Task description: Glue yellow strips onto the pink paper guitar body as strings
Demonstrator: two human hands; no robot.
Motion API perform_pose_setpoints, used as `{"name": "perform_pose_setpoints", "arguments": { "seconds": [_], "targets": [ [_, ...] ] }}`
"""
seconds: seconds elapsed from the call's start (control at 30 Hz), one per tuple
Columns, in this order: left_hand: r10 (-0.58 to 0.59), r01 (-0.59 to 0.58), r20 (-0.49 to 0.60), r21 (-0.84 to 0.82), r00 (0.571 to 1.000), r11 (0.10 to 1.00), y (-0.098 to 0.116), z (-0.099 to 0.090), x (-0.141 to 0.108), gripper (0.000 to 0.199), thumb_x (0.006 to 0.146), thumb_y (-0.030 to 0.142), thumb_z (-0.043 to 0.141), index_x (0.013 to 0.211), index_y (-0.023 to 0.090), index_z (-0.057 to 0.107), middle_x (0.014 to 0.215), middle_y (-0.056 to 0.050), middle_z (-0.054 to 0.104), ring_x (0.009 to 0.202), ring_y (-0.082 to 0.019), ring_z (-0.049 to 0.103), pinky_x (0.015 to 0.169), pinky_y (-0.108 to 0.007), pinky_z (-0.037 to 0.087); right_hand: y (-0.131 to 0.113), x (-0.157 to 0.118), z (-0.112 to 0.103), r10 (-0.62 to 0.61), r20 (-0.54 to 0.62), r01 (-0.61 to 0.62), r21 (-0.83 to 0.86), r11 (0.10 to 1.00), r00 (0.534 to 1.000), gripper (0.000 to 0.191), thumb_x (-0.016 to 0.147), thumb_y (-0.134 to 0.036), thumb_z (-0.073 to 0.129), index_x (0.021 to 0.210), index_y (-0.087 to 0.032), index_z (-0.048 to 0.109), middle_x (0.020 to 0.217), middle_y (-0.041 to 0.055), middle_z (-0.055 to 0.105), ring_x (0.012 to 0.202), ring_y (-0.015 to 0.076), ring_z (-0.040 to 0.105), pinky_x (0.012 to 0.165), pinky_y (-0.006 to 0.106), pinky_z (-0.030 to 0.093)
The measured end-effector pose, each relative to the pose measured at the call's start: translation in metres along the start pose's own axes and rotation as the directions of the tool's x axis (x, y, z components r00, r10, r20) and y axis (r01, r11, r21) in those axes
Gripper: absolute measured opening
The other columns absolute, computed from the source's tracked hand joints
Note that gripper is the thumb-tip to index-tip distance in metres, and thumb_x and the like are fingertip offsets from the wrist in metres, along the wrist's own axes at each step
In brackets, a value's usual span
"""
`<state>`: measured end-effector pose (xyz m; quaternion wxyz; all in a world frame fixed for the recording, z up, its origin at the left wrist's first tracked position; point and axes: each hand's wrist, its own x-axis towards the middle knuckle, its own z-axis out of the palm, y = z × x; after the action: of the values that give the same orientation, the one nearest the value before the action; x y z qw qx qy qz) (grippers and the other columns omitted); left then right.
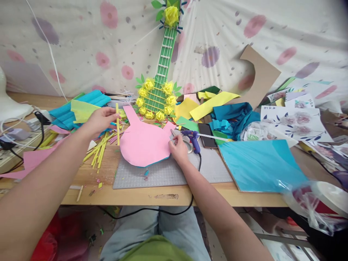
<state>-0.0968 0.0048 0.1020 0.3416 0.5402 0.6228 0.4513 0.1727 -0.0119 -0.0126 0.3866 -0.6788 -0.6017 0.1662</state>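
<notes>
My left hand (104, 119) pinches a thin yellow paper stick (117, 125) and holds it upright beside a pink paper-covered shape (145, 143). This shape has a rounded body, a neck-like strip at its upper left and a blue edge underneath. My right hand (178, 148) is closed at its right edge, thumb against the pink. A small grey pointed thing (173, 132) shows by those fingertips; its kind is unclear. Below the shape is a grey cutting mat (206, 166). Just right of my right hand lies a purple glue gun (194, 139) with a white glue stick in it.
More yellow sticks (100, 150) lie at left. A green paper guitar (163, 69) with yellow roses leans at the back. A phone (208, 135), blue crepe paper (233, 117) and a blue board (261, 165) are at right. The glue gun's cord (192, 203) hangs over the table edge.
</notes>
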Motion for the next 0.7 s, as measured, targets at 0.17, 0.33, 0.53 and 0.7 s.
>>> {"name": "perform_pose_setpoints", "arguments": {
  "seconds": [0.17,0.33,0.53,0.7],
  "targets": [
    [0.038,-0.003,0.164,-0.207,0.986,0.978,0.004,0.059,-0.005,0.007,0.077,0.012,0.049,0.081,0.013,0.055,0.076,-0.002,0.058,0.066,-0.012,0.061,0.058,-0.026,0.052,-0.029,0.015,-0.008,-0.221,0.239,0.15,0.283,0.947,0.946,0.02,0.074,-0.036,0.048,0.076,-0.019,0.057,0.072,-0.001,0.057,0.067,0.0123,0.05,0.063,0.024,0.036],
    [0.044,0.012,0.143,-0.372,0.989,0.928,0.0,0.098,-0.002,0.006,0.074,0.013,0.054,0.081,0.012,0.055,0.07,-0.001,0.059,0.068,-0.014,0.061,0.06,-0.031,0.054,-0.062,0.022,-0.005,-0.325,0.503,0.247,0.217,0.944,0.801,0.023,0.074,-0.038,0.053,0.067,-0.017,0.059,0.068,-0.0003,0.058,0.063,0.011,0.048,0.059,0.023,0.033],
    [-0.043,0.182,0.32,-0.418,0.947,0.89,-0.01,0.095,-0.005,0.012,0.07,0.021,0.063,0.076,0.011,0.061,0.069,-0.004,0.062,0.07,-0.017,0.062,0.066,-0.034,0.053,-0.062,0.024,0.0,-0.352,0.587,0.203,0.305,0.93,0.729,0.024,0.079,-0.034,0.045,0.067,-0.016,0.055,0.063,-0.0026,0.049,0.06,0.0091,0.043,0.057,0.022,0.031],
    [-0.063,0.185,0.356,-0.322,0.932,0.928,-0.019,0.093,-0.013,0.022,0.06,0.023,0.071,0.078,0.012,0.065,0.071,-0.004,0.066,0.074,-0.019,0.064,0.071,-0.035,0.051,-0.055,0.024,0.007,-0.303,0.582,0.144,0.303,0.942,0.754,0.022,0.08,-0.031,0.042,0.072,-0.015,0.054,0.069,-0.0015,0.051,0.063,0.0091,0.043,0.057,0.022,0.031]
  ]
}}
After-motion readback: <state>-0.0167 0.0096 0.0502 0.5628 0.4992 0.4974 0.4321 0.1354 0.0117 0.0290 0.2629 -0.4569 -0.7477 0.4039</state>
